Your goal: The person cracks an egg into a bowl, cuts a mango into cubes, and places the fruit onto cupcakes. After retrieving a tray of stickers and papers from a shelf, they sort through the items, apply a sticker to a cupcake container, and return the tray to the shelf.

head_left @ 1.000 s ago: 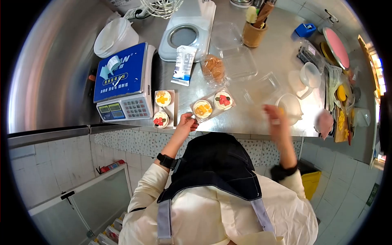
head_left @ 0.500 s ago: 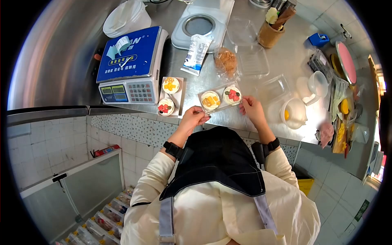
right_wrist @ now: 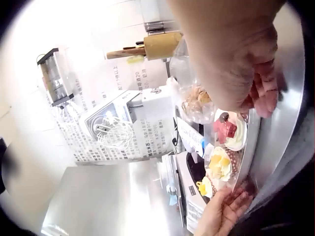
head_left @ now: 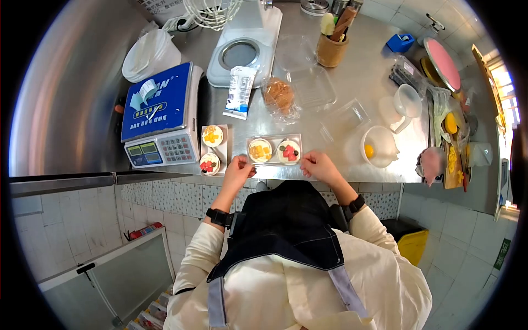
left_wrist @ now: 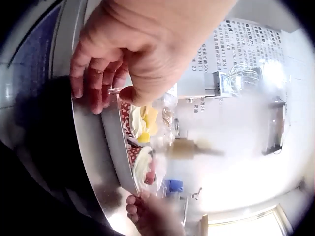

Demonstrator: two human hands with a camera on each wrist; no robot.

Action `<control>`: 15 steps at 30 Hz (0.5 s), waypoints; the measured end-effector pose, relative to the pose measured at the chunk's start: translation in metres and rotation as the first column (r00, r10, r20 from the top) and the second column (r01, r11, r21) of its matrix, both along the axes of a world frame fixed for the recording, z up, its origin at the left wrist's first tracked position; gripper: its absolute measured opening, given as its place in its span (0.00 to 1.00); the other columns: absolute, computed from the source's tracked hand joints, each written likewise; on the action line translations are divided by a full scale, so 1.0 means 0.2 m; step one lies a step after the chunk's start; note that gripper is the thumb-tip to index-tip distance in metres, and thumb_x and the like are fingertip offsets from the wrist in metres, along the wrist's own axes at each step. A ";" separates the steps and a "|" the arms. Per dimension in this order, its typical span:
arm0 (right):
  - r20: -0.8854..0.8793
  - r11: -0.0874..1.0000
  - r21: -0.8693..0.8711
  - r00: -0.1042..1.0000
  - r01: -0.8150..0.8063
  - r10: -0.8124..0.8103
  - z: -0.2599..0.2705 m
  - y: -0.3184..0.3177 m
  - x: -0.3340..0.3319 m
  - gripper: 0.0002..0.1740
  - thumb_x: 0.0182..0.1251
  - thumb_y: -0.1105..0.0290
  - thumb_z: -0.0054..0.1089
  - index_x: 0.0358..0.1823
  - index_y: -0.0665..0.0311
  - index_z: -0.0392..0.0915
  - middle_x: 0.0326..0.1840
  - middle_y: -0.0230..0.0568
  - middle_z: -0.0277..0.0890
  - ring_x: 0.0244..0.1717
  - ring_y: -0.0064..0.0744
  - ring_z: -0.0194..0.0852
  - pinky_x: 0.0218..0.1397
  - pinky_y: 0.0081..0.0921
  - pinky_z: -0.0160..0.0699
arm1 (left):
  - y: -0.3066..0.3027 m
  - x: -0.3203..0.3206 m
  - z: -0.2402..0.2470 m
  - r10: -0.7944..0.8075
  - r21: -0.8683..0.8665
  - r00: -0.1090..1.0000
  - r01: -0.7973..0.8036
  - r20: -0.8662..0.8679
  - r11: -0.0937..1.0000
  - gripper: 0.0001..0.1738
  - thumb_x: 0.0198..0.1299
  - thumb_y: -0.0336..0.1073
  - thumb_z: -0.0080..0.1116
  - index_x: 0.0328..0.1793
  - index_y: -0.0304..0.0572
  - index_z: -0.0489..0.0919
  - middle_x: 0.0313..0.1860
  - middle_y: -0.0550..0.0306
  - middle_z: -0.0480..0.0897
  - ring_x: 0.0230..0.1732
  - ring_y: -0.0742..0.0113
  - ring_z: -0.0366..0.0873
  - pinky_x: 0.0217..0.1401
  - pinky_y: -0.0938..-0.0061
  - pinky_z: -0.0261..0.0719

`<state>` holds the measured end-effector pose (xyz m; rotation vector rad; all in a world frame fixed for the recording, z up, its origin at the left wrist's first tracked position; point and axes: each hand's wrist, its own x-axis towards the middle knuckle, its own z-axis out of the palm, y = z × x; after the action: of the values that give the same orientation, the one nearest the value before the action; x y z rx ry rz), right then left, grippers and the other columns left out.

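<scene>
A clear box (head_left: 275, 141) holding two cream-topped cups, one with yellow fruit (head_left: 260, 150) and one with red fruit (head_left: 289, 152), lies along the counter's front edge. My left hand (head_left: 236, 173) is at its near left corner; in the left wrist view that hand (left_wrist: 133, 54) pinches a bit of clear plastic between thumb and fingertips. At the near right corner, my right hand (head_left: 323, 168) has curled fingers pinching the box's edge. The right wrist view shows the right hand (right_wrist: 241, 64) over the red-fruit end, its thumb hidden. Another box (head_left: 223, 157) with two similar cups stands left.
A blue-topped scale (head_left: 159, 104) stands left, with a white mixer base (head_left: 247, 47) behind. Beyond the box lie a white-blue packet (head_left: 240, 91), a bagged brown item (head_left: 279, 96) and clear trays (head_left: 313, 88). Right are a bowl with a yolk (head_left: 380, 146) and a pink cloth (head_left: 432, 165).
The clear box has turned from slanted to nearly parallel with the counter edge. My right hand has come in from the right to the box's right corner. The left hand stays at the left corner.
</scene>
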<state>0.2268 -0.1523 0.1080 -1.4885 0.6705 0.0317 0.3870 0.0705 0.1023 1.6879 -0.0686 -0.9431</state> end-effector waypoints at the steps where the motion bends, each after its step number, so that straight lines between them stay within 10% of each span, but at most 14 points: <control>1: -0.061 0.996 -0.075 0.998 -0.040 0.035 0.04 0.02 -0.02 0.09 0.61 0.71 0.51 0.31 0.71 0.75 0.22 0.40 0.75 0.23 0.27 0.75 0.27 0.25 0.74 | 0.02 0.02 -0.02 -0.061 0.067 0.996 0.056 0.064 0.996 0.11 0.55 0.27 0.52 0.45 0.32 0.68 0.31 0.51 0.79 0.32 0.63 0.81 0.33 0.74 0.79; 4: -0.177 0.904 -0.393 0.978 -0.171 0.108 0.11 0.02 -0.02 0.11 0.59 0.68 0.53 0.32 0.70 0.77 0.24 0.50 0.76 0.26 0.44 0.77 0.32 0.34 0.75 | 0.02 0.01 0.06 -0.402 0.440 0.813 0.204 0.421 0.874 0.16 0.53 0.27 0.52 0.49 0.31 0.68 0.32 0.48 0.80 0.33 0.53 0.80 0.39 0.67 0.78; 7: 0.046 0.800 -0.587 0.992 0.124 -0.120 0.07 -0.01 0.06 0.13 0.60 0.64 0.54 0.38 0.68 0.77 0.28 0.53 0.77 0.32 0.51 0.77 0.38 0.37 0.75 | 0.00 0.01 0.12 -0.413 0.425 0.773 0.207 0.481 0.881 0.26 0.53 0.31 0.51 0.60 0.31 0.62 0.47 0.42 0.77 0.45 0.49 0.77 0.49 0.63 0.75; 15: -0.034 0.992 -0.045 0.992 0.116 -0.118 -0.02 -0.04 0.17 0.12 0.64 0.67 0.54 0.38 0.72 0.76 0.23 0.40 0.76 0.23 0.26 0.76 0.27 0.24 0.77 | -0.03 0.00 0.12 -0.411 0.125 0.788 0.400 0.459 0.908 0.42 0.57 0.37 0.49 0.73 0.33 0.42 0.66 0.38 0.59 0.68 0.50 0.56 0.69 0.69 0.53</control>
<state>0.2602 -0.1611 0.1045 -1.4905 0.7911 -0.0463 0.3877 0.0647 0.1257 1.9340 -0.7874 -0.8099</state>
